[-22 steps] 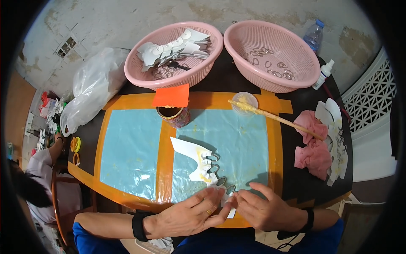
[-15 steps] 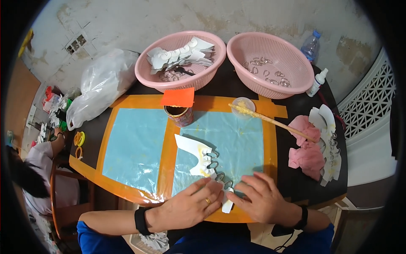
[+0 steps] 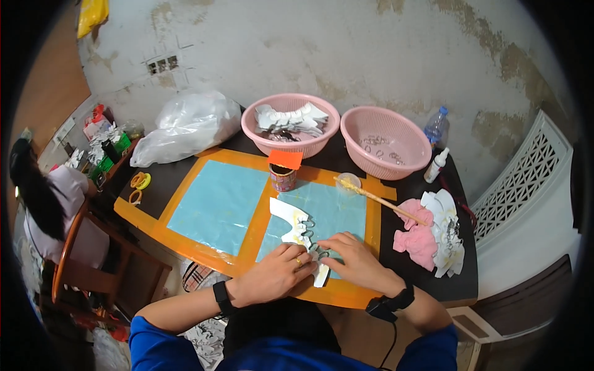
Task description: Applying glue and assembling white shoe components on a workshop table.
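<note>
A white, curved cut-out piece (image 3: pixel 286 214) lies on the blue sheet (image 3: pixel 216 204), with yellow smears along its gathered edge. Several dark metal rings (image 3: pixel 309 227) sit in that edge. My left hand (image 3: pixel 278 272), with a ring on one finger, is curled over the lower part of the piece, its fingertips bent against it. At the other side of the same part is my right hand (image 3: pixel 354 256). Its thumb and fingers are apart, and their tips reach the edge by the lower rings. My fingers hide some of this lower part.
Beyond the piece stand a tin (image 3: pixel 283 180) with an orange card, a small tub (image 3: pixel 348 183) with a yellow-smeared stick (image 3: pixel 393 206), and two pink baskets (image 3: pixel 272 146). At right are pink cloth (image 3: pixel 416 247), more white pieces (image 3: pixel 442 216) and bottles. A person (image 3: pixel 68 210) sits at left.
The whole view has shifted, with more wall now showing. My right hand has come closer to the piece, its fingertips now at the rings. My left hand stays on the piece.
</note>
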The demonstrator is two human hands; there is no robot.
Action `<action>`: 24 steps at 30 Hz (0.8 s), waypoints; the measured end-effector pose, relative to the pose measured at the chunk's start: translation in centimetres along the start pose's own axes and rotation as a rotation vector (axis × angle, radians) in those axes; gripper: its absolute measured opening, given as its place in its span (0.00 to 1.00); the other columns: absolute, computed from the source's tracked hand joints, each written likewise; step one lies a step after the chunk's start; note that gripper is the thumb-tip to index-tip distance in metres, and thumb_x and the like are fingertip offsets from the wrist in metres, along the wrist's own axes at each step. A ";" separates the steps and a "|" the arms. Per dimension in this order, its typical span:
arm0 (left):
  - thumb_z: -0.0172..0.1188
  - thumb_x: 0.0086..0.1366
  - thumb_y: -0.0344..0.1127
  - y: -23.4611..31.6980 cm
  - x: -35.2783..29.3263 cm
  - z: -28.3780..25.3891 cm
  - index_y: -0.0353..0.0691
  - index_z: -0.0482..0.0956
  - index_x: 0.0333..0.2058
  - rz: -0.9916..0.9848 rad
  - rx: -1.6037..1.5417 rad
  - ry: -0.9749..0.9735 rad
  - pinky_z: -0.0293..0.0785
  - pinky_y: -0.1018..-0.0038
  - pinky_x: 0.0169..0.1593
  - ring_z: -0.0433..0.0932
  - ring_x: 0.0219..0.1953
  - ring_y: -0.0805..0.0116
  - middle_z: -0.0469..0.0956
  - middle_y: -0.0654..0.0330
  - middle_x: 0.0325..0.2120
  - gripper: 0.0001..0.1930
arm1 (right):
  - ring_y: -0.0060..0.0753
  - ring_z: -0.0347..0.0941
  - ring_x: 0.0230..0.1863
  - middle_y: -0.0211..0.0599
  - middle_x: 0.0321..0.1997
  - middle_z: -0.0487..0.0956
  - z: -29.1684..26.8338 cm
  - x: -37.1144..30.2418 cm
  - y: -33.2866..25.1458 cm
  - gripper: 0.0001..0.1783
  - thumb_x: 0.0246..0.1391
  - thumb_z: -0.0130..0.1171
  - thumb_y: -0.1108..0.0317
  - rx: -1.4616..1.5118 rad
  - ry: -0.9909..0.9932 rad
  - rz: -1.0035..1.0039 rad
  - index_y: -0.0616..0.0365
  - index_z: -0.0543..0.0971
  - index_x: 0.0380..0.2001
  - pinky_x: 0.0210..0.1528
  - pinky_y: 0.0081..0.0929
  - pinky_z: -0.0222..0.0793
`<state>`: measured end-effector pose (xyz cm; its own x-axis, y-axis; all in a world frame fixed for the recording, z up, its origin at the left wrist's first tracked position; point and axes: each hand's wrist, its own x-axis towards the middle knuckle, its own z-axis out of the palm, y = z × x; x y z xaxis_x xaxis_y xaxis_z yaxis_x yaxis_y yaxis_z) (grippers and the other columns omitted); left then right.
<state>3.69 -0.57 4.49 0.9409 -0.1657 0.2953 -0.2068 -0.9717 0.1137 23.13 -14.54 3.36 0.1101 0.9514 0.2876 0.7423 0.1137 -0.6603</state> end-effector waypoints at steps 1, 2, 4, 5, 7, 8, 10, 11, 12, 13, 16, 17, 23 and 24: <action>0.60 0.57 0.32 0.5 -0.7 -0.2 0.38 0.74 0.56 0.012 0.108 0.003 0.66 0.65 0.57 0.70 0.54 0.57 0.73 0.56 0.48 0.26 | 0.43 0.73 0.48 0.39 0.43 0.77 0.4 0.2 0.3 0.19 0.51 0.66 0.70 -0.076 -0.027 -0.065 0.58 0.80 0.47 0.51 0.35 0.69; 0.60 0.57 0.32 0.9 -1.3 0.2 0.38 0.74 0.56 0.004 0.124 0.020 0.66 0.65 0.57 0.70 0.54 0.57 0.73 0.56 0.48 0.26 | 0.43 0.73 0.48 0.39 0.43 0.77 0.7 0.3 0.7 0.19 0.51 0.66 0.70 -0.089 -0.031 -0.086 0.58 0.80 0.47 0.51 0.35 0.69; 0.59 0.54 0.28 1.5 -2.0 0.8 0.36 0.71 0.58 -0.064 0.057 0.077 0.68 0.66 0.55 0.70 0.52 0.56 0.73 0.55 0.50 0.29 | 0.45 0.70 0.46 0.38 0.41 0.76 1.2 0.1 1.3 0.20 0.50 0.66 0.68 -0.085 -0.009 -0.120 0.56 0.79 0.48 0.50 0.36 0.67; 0.59 0.54 0.28 1.9 -2.2 1.0 0.36 0.71 0.58 -0.070 0.067 0.093 0.68 0.66 0.55 0.70 0.52 0.56 0.73 0.55 0.50 0.29 | 0.44 0.71 0.45 0.37 0.41 0.76 1.3 0.0 1.3 0.22 0.48 0.68 0.68 -0.081 -0.001 -0.122 0.55 0.79 0.49 0.50 0.36 0.67; 0.59 0.56 0.25 2.8 -2.6 1.3 0.34 0.70 0.58 -0.252 -0.153 0.337 0.69 0.62 0.53 0.71 0.50 0.52 0.75 0.53 0.47 0.28 | 0.43 0.71 0.45 0.37 0.41 0.76 1.1 0.2 1.0 0.23 0.47 0.69 0.68 -0.019 -0.010 -0.073 0.55 0.79 0.49 0.49 0.35 0.67; 0.59 0.56 0.25 3.0 -2.9 1.8 0.34 0.70 0.58 -0.256 -0.152 0.352 0.69 0.62 0.53 0.71 0.50 0.52 0.75 0.53 0.47 0.28 | 0.42 0.71 0.44 0.36 0.40 0.76 1.1 0.2 0.6 0.24 0.46 0.70 0.68 0.054 -0.013 -0.009 0.55 0.79 0.49 0.48 0.34 0.67; 0.59 0.60 0.25 2.6 -3.1 3.3 0.33 0.71 0.56 -0.513 -0.341 0.525 0.71 0.59 0.51 0.73 0.47 0.49 0.78 0.51 0.42 0.24 | 0.34 0.71 0.42 0.34 0.41 0.76 1.3 0.5 0.5 0.26 0.45 0.71 0.70 0.075 -0.017 0.001 0.56 0.79 0.50 0.45 0.29 0.68; 0.59 0.64 0.28 2.4 -2.8 3.7 0.34 0.72 0.54 -0.543 -0.249 0.590 0.73 0.61 0.48 0.75 0.44 0.51 0.79 0.52 0.36 0.20 | 0.27 0.71 0.40 0.32 0.41 0.76 1.4 0.5 0.5 0.27 0.45 0.72 0.71 0.107 -0.014 0.017 0.57 0.78 0.52 0.43 0.24 0.68; 0.59 0.64 0.28 2.6 -2.7 4.2 0.34 0.72 0.54 -0.553 -0.255 0.607 0.73 0.61 0.48 0.75 0.44 0.51 0.79 0.52 0.36 0.20 | 0.27 0.71 0.40 0.32 0.41 0.76 1.5 0.5 0.4 0.27 0.45 0.72 0.71 0.095 -0.030 0.013 0.57 0.78 0.52 0.43 0.24 0.68; 0.59 0.64 0.29 2.9 -2.3 4.0 0.34 0.73 0.53 -0.583 -0.288 0.593 0.73 0.62 0.47 0.76 0.43 0.52 0.80 0.53 0.35 0.19 | 0.23 0.71 0.39 0.30 0.40 0.75 1.6 0.5 0.3 0.27 0.46 0.71 0.73 0.196 -0.041 0.060 0.58 0.77 0.52 0.43 0.21 0.69; 0.60 0.64 0.31 3.3 -1.8 3.9 0.36 0.74 0.52 -0.610 -0.317 0.611 0.75 0.64 0.45 0.78 0.40 0.54 0.80 0.53 0.34 0.18 | 0.18 0.71 0.39 0.29 0.40 0.72 2.0 -0.2 1.7 0.27 0.48 0.69 0.78 0.460 -0.065 0.157 0.61 0.75 0.53 0.43 0.18 0.70; 0.60 0.65 0.32 3.1 -1.9 4.2 0.36 0.74 0.52 -0.638 -0.405 0.689 0.75 0.66 0.43 0.79 0.38 0.56 0.80 0.54 0.33 0.18 | 0.17 0.71 0.40 0.29 0.41 0.71 2.2 -0.3 1.9 0.26 0.50 0.67 0.80 0.639 -0.064 0.210 0.63 0.74 0.54 0.44 0.16 0.71; 0.60 0.68 0.37 3.0 -2.6 3.3 0.31 0.67 0.55 -0.858 -0.967 0.750 0.77 0.72 0.37 0.81 0.33 0.68 0.79 0.55 0.32 0.22 | 0.21 0.74 0.43 0.32 0.42 0.69 3.0 -0.3 0.1 0.23 0.53 0.63 0.83 0.847 -0.065 0.315 0.67 0.71 0.53 0.47 0.19 0.74; 0.61 0.68 0.38 3.0 -2.7 3.2 0.30 0.64 0.57 -0.908 -1.147 0.723 0.77 0.74 0.37 0.81 0.33 0.71 0.78 0.56 0.33 0.25 | 0.21 0.74 0.42 0.32 0.42 0.69 3.1 -0.3 -0.3 0.22 0.54 0.62 0.83 0.881 -0.020 0.320 0.67 0.71 0.52 0.46 0.19 0.75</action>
<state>1.40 -3.60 1.06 0.6121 0.7883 0.0620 -0.0769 -0.0187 0.9969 20.80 -13.96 1.32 0.2053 0.9787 -0.0049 -0.0907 0.0141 -0.9958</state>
